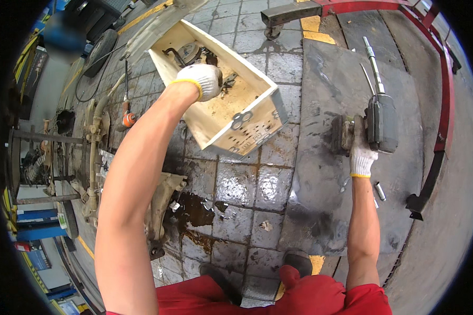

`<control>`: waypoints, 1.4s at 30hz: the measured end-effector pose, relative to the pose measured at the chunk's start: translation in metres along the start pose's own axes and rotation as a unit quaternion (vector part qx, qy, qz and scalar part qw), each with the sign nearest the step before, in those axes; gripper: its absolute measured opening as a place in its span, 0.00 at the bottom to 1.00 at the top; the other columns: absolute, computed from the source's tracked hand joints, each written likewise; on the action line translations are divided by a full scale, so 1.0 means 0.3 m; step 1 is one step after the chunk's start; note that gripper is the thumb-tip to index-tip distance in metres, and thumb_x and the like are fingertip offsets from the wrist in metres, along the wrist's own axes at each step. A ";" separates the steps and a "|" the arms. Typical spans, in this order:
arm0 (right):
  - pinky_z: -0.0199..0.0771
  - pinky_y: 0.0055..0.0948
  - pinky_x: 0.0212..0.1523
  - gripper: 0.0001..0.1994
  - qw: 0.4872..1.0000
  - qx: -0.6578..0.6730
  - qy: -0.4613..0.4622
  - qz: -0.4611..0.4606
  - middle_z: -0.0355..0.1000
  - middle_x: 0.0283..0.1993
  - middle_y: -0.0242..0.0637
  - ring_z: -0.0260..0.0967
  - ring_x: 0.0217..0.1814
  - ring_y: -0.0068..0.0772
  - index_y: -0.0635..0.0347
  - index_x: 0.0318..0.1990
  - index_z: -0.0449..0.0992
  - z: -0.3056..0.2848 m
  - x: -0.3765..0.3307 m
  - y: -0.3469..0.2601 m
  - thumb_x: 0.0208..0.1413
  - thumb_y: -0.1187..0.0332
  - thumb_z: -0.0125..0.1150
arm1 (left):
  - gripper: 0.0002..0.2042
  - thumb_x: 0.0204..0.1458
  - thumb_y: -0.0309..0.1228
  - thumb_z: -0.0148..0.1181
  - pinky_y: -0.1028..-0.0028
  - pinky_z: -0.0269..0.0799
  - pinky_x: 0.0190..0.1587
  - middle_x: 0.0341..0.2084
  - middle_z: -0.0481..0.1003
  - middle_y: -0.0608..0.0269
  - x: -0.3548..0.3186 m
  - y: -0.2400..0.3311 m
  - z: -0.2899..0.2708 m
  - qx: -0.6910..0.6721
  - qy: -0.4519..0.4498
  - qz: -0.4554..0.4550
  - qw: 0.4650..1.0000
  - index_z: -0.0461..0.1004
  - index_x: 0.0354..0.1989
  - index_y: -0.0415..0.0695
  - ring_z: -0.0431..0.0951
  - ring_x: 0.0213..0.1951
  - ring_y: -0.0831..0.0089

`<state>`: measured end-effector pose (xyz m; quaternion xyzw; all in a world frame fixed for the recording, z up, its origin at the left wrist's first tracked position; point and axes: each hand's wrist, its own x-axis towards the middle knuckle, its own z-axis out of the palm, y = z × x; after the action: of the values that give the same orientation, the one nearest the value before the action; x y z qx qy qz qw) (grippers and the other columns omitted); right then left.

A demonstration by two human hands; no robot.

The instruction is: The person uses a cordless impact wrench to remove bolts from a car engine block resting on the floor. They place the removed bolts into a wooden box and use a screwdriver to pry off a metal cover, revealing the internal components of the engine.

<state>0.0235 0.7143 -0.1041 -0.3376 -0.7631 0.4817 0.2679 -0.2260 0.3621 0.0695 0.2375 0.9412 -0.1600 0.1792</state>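
Left hand: the gloved left hand (201, 80) is out over the wooden crate (263, 89), reaching down into it, fingers curled under and hidden, so I cannot tell whether it has anything in its grip.
Right hand: the gloved right hand (361, 152) is down flat on the steel floor plate (326, 79), fingers stretched forward against a dark metal part (343, 134); it looks pressed on rather than closed round it.
Impact wrench: a black impact wrench (381, 122) lies just right of that hand, touching its fingers, with its long socket extension (373, 63) pointing toward the plate's far edge.
Crate: open-topped, tilted, sitting on the wet tiled floor (236, 184) just off the plate's left edge; dark metal parts (186, 52) lie in its far corner, and a ring-shaped piece (242, 119) rests by its near wall.
Socket: a small bright socket (379, 191) lies on the plate near the right wrist, apart from it.
Oil: a dark oil puddle (192, 210) spreads across the tiles beside the left forearm.
Left side: a grimy axle assembly (94, 136) lies along the floor's left edge.
Far edge: a red lift frame (446, 89) runs round the plate's far and right sides.
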 end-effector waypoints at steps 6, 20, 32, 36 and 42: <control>0.80 0.37 0.53 0.15 0.982 0.027 0.055 -0.180 0.83 0.51 0.33 0.79 0.48 0.28 0.61 0.55 0.85 0.058 -0.009 0.097 0.66 0.64 0.76 | 0.20 0.52 0.33 0.67 0.55 0.83 0.52 0.51 0.86 0.42 0.407 -0.179 0.240 0.060 -0.070 0.055 0.994 0.87 0.52 0.39 0.87 0.52 0.47; 0.81 0.45 0.61 0.27 0.958 -0.159 0.015 -0.239 0.81 0.59 0.43 0.80 0.60 0.47 0.56 0.65 0.79 0.034 0.006 0.108 0.65 0.52 0.73 | 0.21 0.70 0.36 0.59 0.54 0.80 0.62 0.59 0.84 0.46 -0.144 -0.177 0.046 -0.093 0.252 0.005 0.963 0.77 0.69 0.45 0.84 0.60 0.47; 0.81 0.53 0.63 0.49 1.000 0.012 0.001 0.018 0.73 0.66 0.63 0.76 0.66 0.68 0.68 0.71 0.65 -0.057 -0.078 -0.038 0.49 0.45 0.82 | 0.16 0.73 0.32 0.61 0.65 0.77 0.63 0.55 0.85 0.50 -0.704 -0.021 0.093 -0.220 0.253 0.020 0.942 0.79 0.63 0.36 0.84 0.56 0.63; 0.79 0.54 0.64 0.50 0.999 0.007 -0.019 -0.050 0.72 0.65 0.62 0.74 0.67 0.68 0.68 0.72 0.63 -0.123 -0.100 -0.062 0.49 0.47 0.82 | 0.16 0.72 0.31 0.62 0.65 0.77 0.62 0.55 0.85 0.50 -0.770 -0.051 0.112 -0.217 0.257 -0.004 0.942 0.79 0.63 0.36 0.84 0.56 0.62; 0.84 0.52 0.57 0.29 0.972 -0.108 0.024 -0.207 0.77 0.57 0.60 0.80 0.57 0.64 0.62 0.67 0.74 -0.323 -0.174 0.088 0.60 0.62 0.71 | 0.16 0.71 0.25 0.60 0.65 0.76 0.65 0.56 0.85 0.50 -0.921 -0.041 0.131 -0.217 0.264 -0.015 0.940 0.79 0.64 0.36 0.84 0.57 0.62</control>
<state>0.1344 0.7358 -0.0945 -0.2109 -0.8574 0.3221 0.3415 0.0055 0.2290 0.1517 0.2127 0.9700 0.1135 -0.0306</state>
